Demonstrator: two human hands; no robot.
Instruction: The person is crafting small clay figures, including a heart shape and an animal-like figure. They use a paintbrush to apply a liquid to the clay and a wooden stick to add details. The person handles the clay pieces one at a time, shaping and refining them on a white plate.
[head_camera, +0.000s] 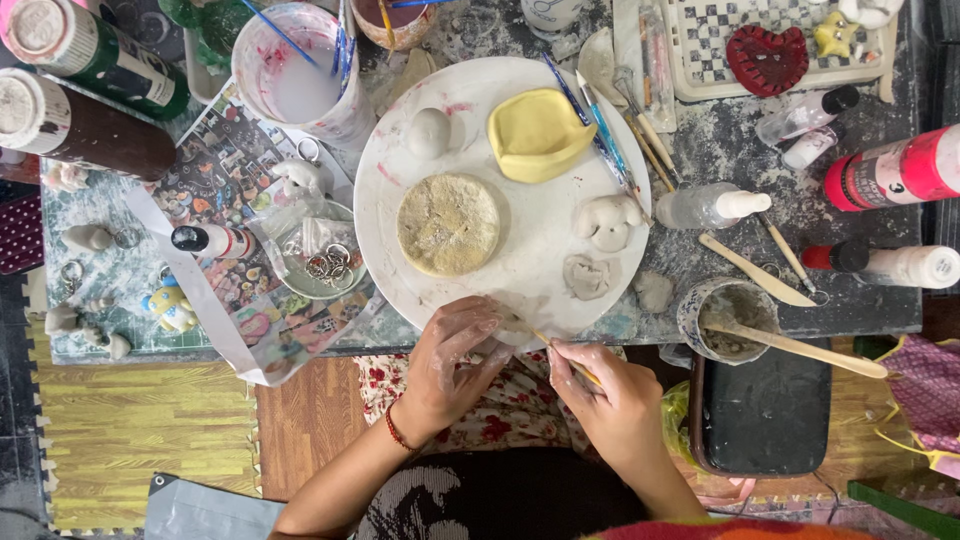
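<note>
At the near rim of the white round plate (520, 290), the left hand (455, 365) was curled closed around a small lump of pale clay (503, 335), mostly hidden behind its fingers. The right hand (610, 400) pinched a thin wooden modelling stick (565, 357) like a pen, its tip touching the lump. The clay looked soft, damp and light, easily dented, so it was probably best cradled in the fingertips rather than squeezed; both hands were smeared with it and likely slippery. Farther in on the plate lay a flat tan clay disc (448, 224), a yellow heart-shaped dish (538, 133), a grey clay ball (429, 132) and a small pale figurine (606, 220) to the right.
</note>
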